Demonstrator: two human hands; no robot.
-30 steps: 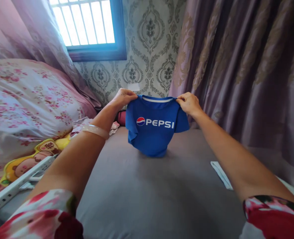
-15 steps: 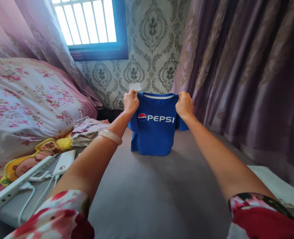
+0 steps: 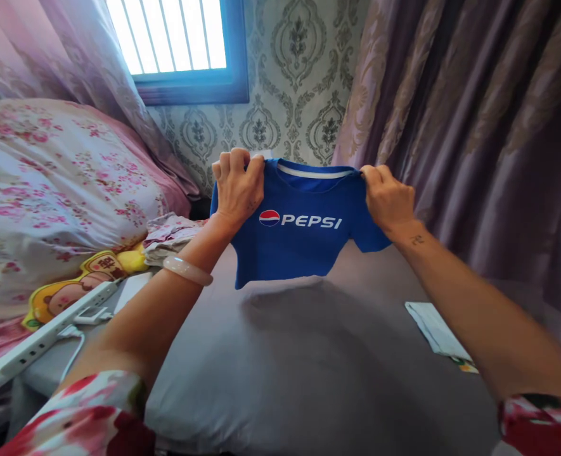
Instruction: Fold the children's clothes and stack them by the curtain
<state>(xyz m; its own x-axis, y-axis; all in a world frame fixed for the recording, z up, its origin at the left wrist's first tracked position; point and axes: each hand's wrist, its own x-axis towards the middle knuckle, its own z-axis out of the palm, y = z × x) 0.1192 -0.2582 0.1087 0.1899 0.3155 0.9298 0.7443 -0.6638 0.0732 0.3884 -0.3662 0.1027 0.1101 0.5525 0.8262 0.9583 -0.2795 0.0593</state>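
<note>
A blue T-shirt [image 3: 294,247] with a white PEPSI print hangs in front of me, its neckline up and its printed side facing me. My left hand [image 3: 239,187] pinches it at the shoulder on the left of the collar. At the opposite shoulder, my right hand [image 3: 388,196] is closed on the fabric. The shirt's body tilts with its lower edge swung away, above the grey sheet [image 3: 309,367]. One sleeve droops below my right hand; the other is partly hidden behind my left hand.
Folded clothes [image 3: 173,234] lie at the left beside a yellow plush toy [image 3: 64,291]. A white power strip [image 3: 52,335] with plugged-in cables runs along the bed's left side. Floral bedding [image 3: 71,190] is heaped behind. Near my right forearm lies a folded white cloth [image 3: 437,329].
Both hands have come nearer and spread farther apart, stretching the shirt's shoulders. The shirt has lifted, and its lower edge has swung up and back.
</note>
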